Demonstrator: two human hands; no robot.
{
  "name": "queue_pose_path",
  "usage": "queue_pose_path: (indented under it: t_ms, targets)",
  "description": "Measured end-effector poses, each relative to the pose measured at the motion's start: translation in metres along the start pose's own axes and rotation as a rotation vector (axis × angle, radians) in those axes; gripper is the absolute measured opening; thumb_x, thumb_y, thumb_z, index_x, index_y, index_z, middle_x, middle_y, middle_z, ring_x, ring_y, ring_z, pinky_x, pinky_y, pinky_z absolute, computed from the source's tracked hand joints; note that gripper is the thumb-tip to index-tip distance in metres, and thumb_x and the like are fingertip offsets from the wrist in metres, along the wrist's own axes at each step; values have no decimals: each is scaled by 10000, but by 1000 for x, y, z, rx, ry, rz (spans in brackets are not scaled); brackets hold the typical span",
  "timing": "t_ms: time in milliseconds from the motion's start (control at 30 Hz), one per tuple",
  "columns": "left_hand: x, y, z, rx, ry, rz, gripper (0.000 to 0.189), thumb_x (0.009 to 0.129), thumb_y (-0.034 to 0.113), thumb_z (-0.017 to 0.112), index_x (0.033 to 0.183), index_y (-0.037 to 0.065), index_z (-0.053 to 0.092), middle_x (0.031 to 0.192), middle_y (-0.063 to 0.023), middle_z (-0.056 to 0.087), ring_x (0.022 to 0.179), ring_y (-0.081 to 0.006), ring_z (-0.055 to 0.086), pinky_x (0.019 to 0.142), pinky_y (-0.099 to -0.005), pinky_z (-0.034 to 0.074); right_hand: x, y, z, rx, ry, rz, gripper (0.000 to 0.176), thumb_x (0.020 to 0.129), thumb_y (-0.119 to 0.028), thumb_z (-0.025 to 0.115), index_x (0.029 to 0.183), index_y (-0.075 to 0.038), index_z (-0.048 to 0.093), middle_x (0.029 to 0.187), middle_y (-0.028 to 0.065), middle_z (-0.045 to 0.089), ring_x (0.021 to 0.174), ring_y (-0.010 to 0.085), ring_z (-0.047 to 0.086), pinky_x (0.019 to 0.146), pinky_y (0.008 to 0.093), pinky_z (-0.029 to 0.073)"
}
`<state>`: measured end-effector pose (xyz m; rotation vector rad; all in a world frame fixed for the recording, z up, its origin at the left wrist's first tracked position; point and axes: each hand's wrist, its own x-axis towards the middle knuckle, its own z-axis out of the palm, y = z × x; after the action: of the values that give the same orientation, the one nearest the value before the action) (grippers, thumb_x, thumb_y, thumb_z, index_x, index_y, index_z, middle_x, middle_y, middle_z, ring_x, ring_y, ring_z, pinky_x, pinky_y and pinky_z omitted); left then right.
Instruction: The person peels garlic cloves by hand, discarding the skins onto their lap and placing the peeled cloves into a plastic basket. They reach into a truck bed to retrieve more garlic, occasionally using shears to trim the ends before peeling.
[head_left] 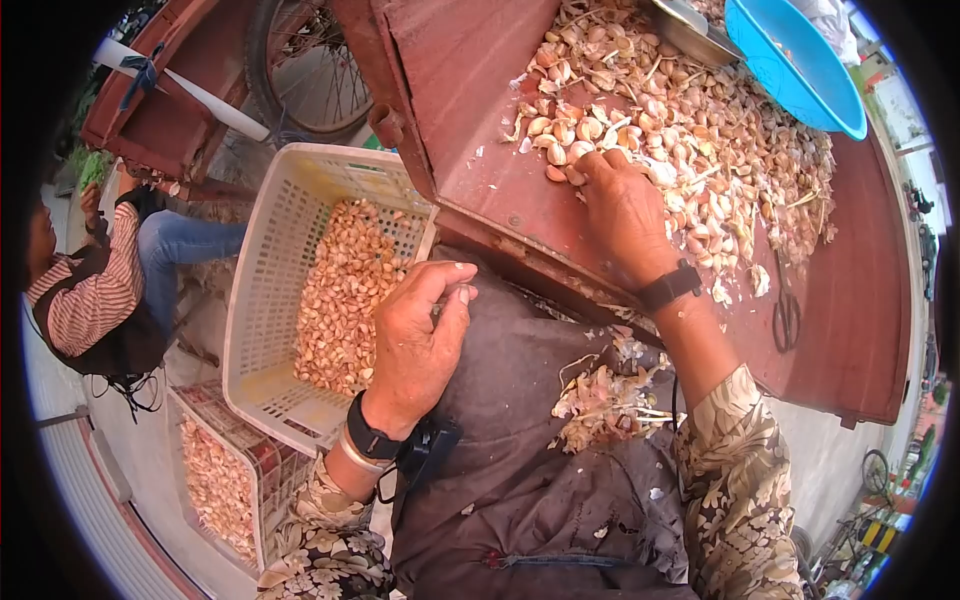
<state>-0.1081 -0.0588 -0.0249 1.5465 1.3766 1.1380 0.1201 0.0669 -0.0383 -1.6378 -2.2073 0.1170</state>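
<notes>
A large heap of garlic cloves lies on the red metal cart bed. My right hand reaches onto the near edge of the heap, its fingers curled down around garlic cloves; the palm side is hidden. My left hand hovers beside the rim of a pale plastic crate, above my dark apron. Its thumb and forefinger come close together, the other fingers are folded, and anything inside is hidden. In the crate lies a layer of loose cloves.
Scissors lie on the cart bed. A blue basin and a metal bowl rest on the heap. Garlic skins lie on my lap. A second crate holds garlic. At left sits another person, near a wheel.
</notes>
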Motion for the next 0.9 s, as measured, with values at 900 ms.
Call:
queue_pose_path:
  t_ms: [900]
  targets:
    - [106,-14,75,-148,-145,-54,177,914,138,616,1058,35,623,929,-48,652,754,-146,582,654,-297,473,-53,-12,-56,1821,-28,683,114,937,-174,624,961,-70,586,843,15,599,642,88,541,574,219,466]
